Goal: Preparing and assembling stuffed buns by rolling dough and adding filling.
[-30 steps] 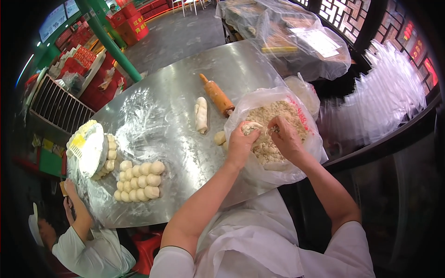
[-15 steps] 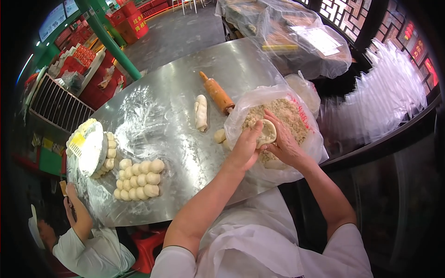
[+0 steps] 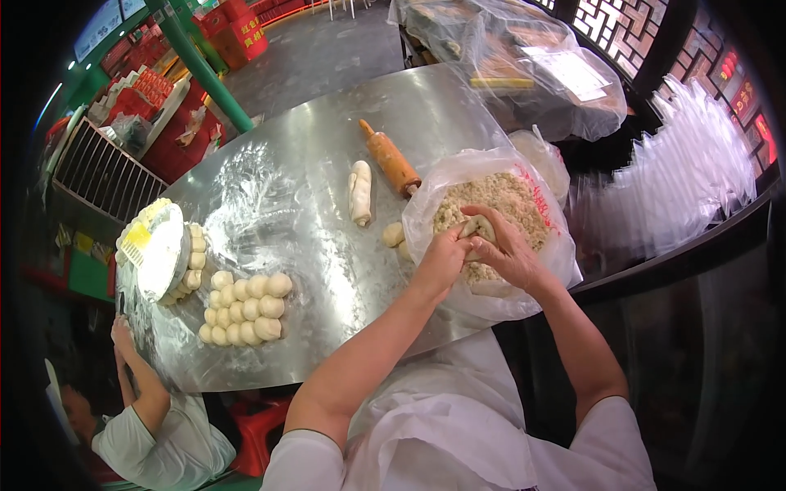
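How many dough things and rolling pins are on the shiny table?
Wooden rolling pin: 1
Long dough roll: 1
Small loose dough lumps: 2
Clusters of dough balls, too tightly packed to count singly: 2
Dough piece held by left hand and right hand: 1
Total: 7

Single view only, head-worn fisheye, looking steeply down and forward over the wearer's own chest and forearms. Close to the steel counter (image 3: 311, 204), which fills the middle of the frame and curves toward the rim from lens distortion. Left hand (image 3: 442, 260) and right hand (image 3: 509, 255) right of centre, both forearms entering from the lower edge. Floor and red shop fittings far off in the upper left; dark lattice wall in the upper right. Another person (image 3: 155, 425) low in the lower left corner, seen from above. Black vignette around the edges. No second view to compare overlap.
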